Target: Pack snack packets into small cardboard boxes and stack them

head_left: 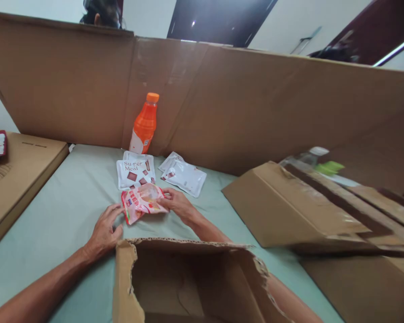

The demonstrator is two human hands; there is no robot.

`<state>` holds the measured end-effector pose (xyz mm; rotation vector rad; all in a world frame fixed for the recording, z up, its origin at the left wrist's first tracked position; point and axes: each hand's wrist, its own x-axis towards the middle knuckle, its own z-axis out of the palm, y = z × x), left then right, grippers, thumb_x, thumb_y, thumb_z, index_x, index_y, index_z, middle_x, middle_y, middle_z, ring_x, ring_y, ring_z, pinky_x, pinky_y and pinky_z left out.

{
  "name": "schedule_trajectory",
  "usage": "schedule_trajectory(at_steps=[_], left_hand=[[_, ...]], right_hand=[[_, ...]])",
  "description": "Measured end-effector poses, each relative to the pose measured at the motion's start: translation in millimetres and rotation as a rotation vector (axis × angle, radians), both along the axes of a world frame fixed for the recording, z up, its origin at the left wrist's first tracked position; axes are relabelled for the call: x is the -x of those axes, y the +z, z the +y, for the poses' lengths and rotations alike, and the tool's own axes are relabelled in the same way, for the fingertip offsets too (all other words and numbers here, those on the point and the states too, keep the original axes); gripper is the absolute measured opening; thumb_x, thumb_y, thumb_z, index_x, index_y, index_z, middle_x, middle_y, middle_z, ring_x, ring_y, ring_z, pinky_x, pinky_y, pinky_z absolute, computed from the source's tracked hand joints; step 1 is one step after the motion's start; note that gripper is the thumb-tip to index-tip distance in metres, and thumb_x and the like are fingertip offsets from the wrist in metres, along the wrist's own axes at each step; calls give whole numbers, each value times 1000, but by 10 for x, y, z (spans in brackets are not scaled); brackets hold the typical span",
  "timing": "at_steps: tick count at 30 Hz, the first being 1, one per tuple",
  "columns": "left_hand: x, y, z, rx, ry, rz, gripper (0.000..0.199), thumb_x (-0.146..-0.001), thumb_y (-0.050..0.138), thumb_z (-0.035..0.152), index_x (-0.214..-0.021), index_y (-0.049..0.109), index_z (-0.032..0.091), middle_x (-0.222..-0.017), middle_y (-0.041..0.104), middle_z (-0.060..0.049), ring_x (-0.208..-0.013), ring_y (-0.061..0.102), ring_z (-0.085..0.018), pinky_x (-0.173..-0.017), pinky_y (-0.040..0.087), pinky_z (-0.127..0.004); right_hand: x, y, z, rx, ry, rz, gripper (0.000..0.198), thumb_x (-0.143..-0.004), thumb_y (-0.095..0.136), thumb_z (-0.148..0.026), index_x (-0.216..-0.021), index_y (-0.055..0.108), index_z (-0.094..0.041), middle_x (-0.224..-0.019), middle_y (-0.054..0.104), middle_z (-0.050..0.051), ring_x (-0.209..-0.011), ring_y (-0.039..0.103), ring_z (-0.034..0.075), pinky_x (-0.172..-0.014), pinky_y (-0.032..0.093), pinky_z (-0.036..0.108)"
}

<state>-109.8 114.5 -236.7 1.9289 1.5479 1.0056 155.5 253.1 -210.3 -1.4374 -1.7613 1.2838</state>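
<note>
A pink and red snack packet lies on the pale green cloth, with my right hand gripping its right end between thumb and fingers. My left hand is at the packet's left edge, fingers apart and resting on the cloth; whether a fingertip touches the packet I cannot tell. Just behind are white "Super Meal" sachets and, to their right, more white sachets. An orange bottle stands upright against the cardboard wall. Nearest me is an open cardboard box with torn edges, partly hiding my right arm.
A tall cardboard wall runs along the back. To the right are cardboard boxes, with a clear plastic bottle and a green item among them. A flat carton sits at left. Beyond the wall a person's head shows.
</note>
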Motion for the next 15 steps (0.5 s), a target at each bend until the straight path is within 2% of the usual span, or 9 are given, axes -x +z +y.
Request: schedule_trajectory(at_steps=[3, 6, 9, 11, 13, 15], left_hand=[[6, 34, 24, 31, -24, 0, 43, -85, 58, 15, -125, 72, 22, -146, 62, -13, -135, 60, -30, -118, 47, -51], [11, 83, 50, 55, -42, -1, 37, -87, 57, 18, -119, 75, 21, -143, 64, -14, -133, 60, -32, -117, 46, -54], [24, 156, 53, 66, -59, 3, 34, -87, 59, 25, -116, 76, 21, -141, 65, -15, -131, 62, -33, -114, 48, -53], [37, 200, 50, 64, -67, 12, 35, -85, 64, 32, -115, 77, 21, -140, 65, -14, -131, 62, -33, -113, 50, -51], [54, 226, 53, 59, -68, 22, 38, -82, 67, 37, -114, 77, 21, -139, 66, -14, -129, 63, -34, -112, 52, -49], [71, 232, 65, 57, -66, 29, 39, -80, 68, 41, -112, 77, 20, -137, 67, -15, -128, 64, -34, -110, 53, -48]], right_hand=[[-458, 101, -142, -64, -72, -121, 43, -72, 75, -52, -97, 70, -18, -88, 76, 11, -82, 73, 28, -72, 59, 40], [-651, 244, -86, -166, -82, -208, 45, -76, 74, -53, -106, 71, -19, -114, 75, 16, -105, 71, 32, -91, 57, 47], [-475, 341, 73, -232, 65, -228, 53, -78, 78, -50, -122, 71, -22, -139, 67, 15, -131, 60, 35, -107, 50, 49], [-262, 371, 179, -241, 197, -225, 61, -73, 84, -48, -127, 71, -25, -146, 64, 12, -138, 55, 35, -111, 46, 47], [-90, 383, 261, -218, 310, -233, 63, -66, 90, -43, -124, 73, -26, -139, 69, 9, -131, 60, 35, -109, 48, 45], [-19, 384, 305, -177, 383, -253, 57, -62, 92, -38, -115, 75, -26, -121, 75, 7, -115, 67, 33, -99, 52, 41]])
